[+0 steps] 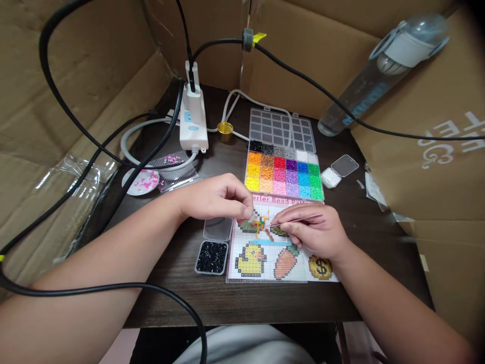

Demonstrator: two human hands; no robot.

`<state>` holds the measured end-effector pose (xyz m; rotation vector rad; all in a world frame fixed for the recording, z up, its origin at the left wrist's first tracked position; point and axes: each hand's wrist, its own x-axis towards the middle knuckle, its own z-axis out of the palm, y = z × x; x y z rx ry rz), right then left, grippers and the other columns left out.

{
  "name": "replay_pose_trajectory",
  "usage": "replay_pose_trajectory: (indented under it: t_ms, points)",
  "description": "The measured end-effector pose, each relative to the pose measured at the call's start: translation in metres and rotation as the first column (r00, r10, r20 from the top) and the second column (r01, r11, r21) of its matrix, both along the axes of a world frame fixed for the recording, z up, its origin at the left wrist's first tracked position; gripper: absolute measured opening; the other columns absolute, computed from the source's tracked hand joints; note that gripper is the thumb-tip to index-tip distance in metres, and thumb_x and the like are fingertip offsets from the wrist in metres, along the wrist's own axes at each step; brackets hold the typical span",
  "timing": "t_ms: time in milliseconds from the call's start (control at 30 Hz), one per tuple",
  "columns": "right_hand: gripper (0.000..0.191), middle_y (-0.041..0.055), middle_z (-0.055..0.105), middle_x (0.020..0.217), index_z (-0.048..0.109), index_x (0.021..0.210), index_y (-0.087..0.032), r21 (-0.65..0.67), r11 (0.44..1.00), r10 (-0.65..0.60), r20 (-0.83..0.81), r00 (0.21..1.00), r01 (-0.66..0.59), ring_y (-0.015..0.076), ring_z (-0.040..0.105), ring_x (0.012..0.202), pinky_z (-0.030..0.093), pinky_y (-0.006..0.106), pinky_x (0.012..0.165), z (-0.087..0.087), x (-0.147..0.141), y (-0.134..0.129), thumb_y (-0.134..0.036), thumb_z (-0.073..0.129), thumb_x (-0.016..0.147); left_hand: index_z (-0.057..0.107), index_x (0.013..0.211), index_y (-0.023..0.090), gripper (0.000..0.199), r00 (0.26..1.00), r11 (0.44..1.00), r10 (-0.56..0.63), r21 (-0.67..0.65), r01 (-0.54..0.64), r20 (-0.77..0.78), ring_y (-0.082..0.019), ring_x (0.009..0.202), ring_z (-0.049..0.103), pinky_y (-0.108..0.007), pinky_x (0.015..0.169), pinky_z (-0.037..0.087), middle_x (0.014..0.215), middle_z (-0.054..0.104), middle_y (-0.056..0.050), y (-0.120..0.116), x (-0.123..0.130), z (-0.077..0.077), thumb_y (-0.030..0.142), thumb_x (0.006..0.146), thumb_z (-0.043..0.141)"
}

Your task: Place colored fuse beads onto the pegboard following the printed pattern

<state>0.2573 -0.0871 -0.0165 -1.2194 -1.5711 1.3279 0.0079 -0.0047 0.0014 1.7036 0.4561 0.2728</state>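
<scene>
A bead pattern sheet lies on the dark table, showing a duck, a carrot and a coin. My right hand pinches thin tweezers above its upper part, the tip pointing left at small orange and green beads. Just left of those beads, my left hand is closed, thumb and index finger pressed together; whatever they may hold is too small to make out. Beyond both hands sits an open sorting box of coloured beads. A small open case of black beads rests beside the sheet's left edge.
Black cables loop across the left and front. A white power strip, a small gold tin and a dish of pink beads stand at back left. A water bottle and a white-bead case are at right. Cardboard walls surround the table.
</scene>
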Motion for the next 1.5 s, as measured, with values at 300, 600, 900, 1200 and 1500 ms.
replay_pose_trajectory:
  t_ms: [300,600,900,1200,1500]
  points:
    - [0.008,0.0063,0.076,0.072,0.082,0.081,-0.02,-0.008,1.0,-0.005,-0.017,1.0,0.005,0.0073,0.052,0.036,0.043,0.021,0.034,0.0,-0.001,0.0,-0.026,0.079,0.077,0.072,0.073,0.011,0.015,1.0,1.0,0.006,0.01,-0.006,-0.01,-0.012,0.061,0.059,-0.021,0.06,0.045,0.065,0.068,-0.004,0.0,0.0,-0.001,0.021,0.081,0.063]
    - [0.008,0.0065,0.077,0.074,0.082,0.081,-0.019,-0.004,1.0,-0.015,-0.011,1.0,0.015,0.0074,0.052,0.035,0.044,0.021,0.034,0.001,-0.001,0.0,-0.025,0.079,0.076,0.072,0.073,0.012,0.015,1.0,1.0,0.003,0.021,-0.002,-0.012,-0.013,0.062,0.06,-0.022,0.061,0.046,0.066,0.069,-0.005,0.001,0.0,-0.001,0.021,0.081,0.063]
    - [0.01,-0.0003,0.063,0.048,0.081,0.083,-0.018,-0.028,0.994,-0.107,-0.151,0.983,0.104,0.0076,0.047,0.032,0.036,0.019,0.03,0.004,0.01,0.003,-0.027,0.078,0.079,0.071,0.072,0.011,0.018,0.999,0.999,-0.01,0.035,0.011,-0.031,-0.014,0.064,0.059,-0.023,0.062,0.047,0.067,0.068,-0.005,0.002,-0.001,0.0,0.023,0.082,0.063]
    - [0.016,0.0013,0.074,0.068,0.078,0.075,-0.023,0.03,0.937,-0.299,-0.448,0.843,0.349,0.0015,0.035,0.033,0.026,0.015,0.026,0.025,0.042,0.024,-0.037,0.085,0.071,0.07,0.072,0.014,0.022,0.997,0.997,-0.01,0.075,0.016,-0.075,-0.017,0.068,0.062,-0.026,0.067,0.049,0.068,0.068,-0.005,0.006,-0.003,0.005,0.03,0.085,0.062]
    - [0.012,0.0021,0.077,0.083,0.077,0.079,-0.022,-0.023,0.922,-0.356,-0.446,0.821,0.387,0.001,0.035,0.037,0.026,0.016,0.029,0.024,0.048,0.03,-0.034,0.079,0.078,0.069,0.072,0.014,0.023,0.996,0.997,-0.023,0.065,0.028,-0.082,-0.016,0.067,0.06,-0.025,0.067,0.049,0.068,0.067,-0.005,0.007,-0.003,0.007,0.029,0.087,0.06]
